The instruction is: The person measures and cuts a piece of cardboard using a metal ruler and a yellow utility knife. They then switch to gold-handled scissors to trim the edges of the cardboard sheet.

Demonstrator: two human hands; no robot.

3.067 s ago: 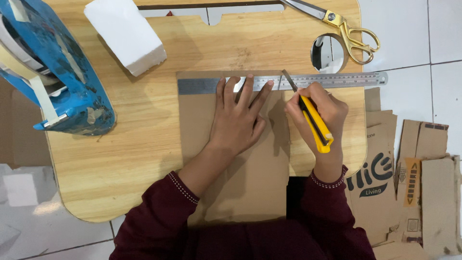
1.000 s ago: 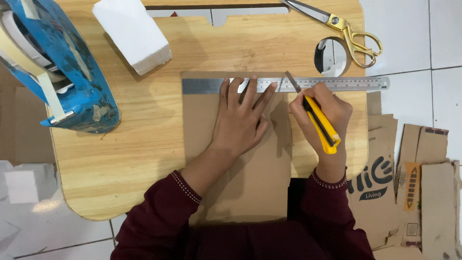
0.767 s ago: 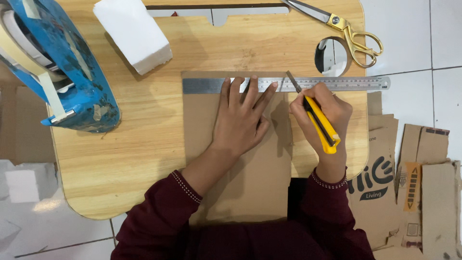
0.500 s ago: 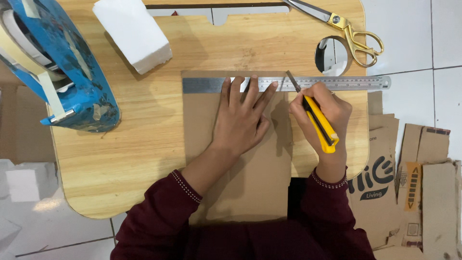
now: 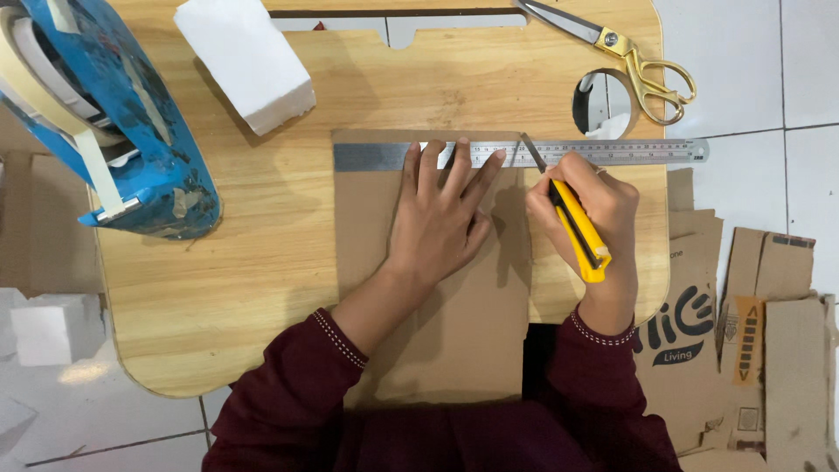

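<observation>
A person's left hand [image 5: 441,218] presses flat, fingers spread, on a long steel ruler [image 5: 524,154] across a brown cardboard sheet [image 5: 437,332] on a wooden board [image 5: 218,288]. The right hand [image 5: 585,210] grips a yellow utility knife [image 5: 577,229], blade at the ruler's edge. Printed cardboard scraps [image 5: 743,323] lie right.

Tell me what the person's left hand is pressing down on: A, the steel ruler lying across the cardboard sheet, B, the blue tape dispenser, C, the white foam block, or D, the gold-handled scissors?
A: the left hand lies flat with its fingertips on the steel ruler across the top edge of the cardboard sheet, while the right hand holds the yellow utility knife with its blade at the ruler.
</observation>
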